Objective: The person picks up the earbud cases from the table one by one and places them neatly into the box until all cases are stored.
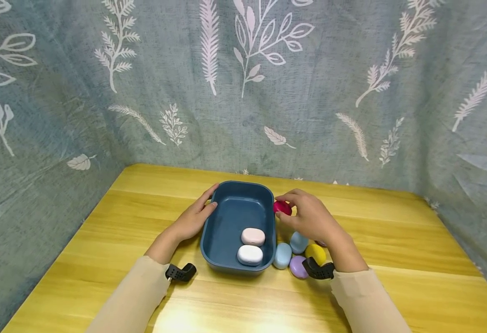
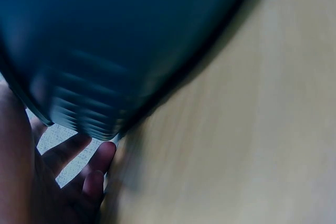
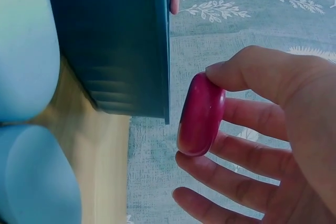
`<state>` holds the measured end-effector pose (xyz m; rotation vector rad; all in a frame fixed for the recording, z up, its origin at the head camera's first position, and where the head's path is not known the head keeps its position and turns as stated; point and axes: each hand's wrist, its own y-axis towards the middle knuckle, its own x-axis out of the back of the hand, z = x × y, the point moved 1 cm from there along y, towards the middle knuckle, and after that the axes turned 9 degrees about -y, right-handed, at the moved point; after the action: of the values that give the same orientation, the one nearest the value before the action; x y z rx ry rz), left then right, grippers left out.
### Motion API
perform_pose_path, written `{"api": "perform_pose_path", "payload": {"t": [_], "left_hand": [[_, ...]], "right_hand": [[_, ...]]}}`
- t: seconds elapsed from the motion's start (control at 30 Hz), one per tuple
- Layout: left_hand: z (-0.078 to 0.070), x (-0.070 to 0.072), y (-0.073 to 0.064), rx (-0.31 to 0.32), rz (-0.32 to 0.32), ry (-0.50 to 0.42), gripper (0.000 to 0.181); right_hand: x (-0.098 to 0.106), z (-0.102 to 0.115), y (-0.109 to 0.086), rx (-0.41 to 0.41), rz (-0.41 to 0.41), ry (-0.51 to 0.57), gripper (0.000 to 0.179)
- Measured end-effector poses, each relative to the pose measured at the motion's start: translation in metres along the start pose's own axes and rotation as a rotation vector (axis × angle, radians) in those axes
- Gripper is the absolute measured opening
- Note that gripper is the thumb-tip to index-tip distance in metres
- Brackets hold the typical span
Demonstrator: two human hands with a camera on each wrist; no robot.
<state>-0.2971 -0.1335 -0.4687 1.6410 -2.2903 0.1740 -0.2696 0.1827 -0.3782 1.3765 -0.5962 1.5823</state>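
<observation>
A dark blue rectangular bin (image 1: 238, 222) with rounded corners stands on the table. My left hand (image 1: 191, 217) holds its left wall, thumb at the rim and fingers along the ribbed outside (image 2: 84, 100). Beyond the bin's right side, my right hand (image 1: 310, 215) pinches a glossy crimson rounded case (image 3: 201, 115) between thumb and fingers. In the right wrist view the case appears raised, apart from the bin wall. Inside the bin, a pale pink rounded case (image 1: 253, 237) lies just beyond a white one (image 1: 250, 255), toward the near right corner.
Right of the bin, below my right forearm, cluster two light blue cases (image 1: 283, 255), a purple case (image 1: 299, 267) and a yellow case (image 1: 315, 253). Another purplish piece is mostly hidden by the right wrist. A leaf-patterned curtain (image 1: 268, 115) hangs behind the wooden table (image 1: 143, 203).
</observation>
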Motion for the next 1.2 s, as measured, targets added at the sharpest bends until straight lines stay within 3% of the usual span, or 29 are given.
{"api": "perform_pose_path", "payload": {"t": [0.5, 0.77, 1.2], "left_hand": [[-0.004, -0.003, -0.006, 0.012, 0.011, 0.010, 0.049], [-0.001, -0.006, -0.010, 0.045, -0.009, 0.009, 0.048], [-0.002, -0.006, -0.006, 0.039, -0.001, 0.014, 0.048]], "right_hand": [[-0.006, 0.013, 0.000, 0.044, -0.002, 0.030, 0.035], [-0.010, 0.020, 0.006, 0.116, 0.001, 0.010, 0.033], [-0.013, 0.025, 0.011, 0.120, 0.030, -0.013, 0.034]]}}
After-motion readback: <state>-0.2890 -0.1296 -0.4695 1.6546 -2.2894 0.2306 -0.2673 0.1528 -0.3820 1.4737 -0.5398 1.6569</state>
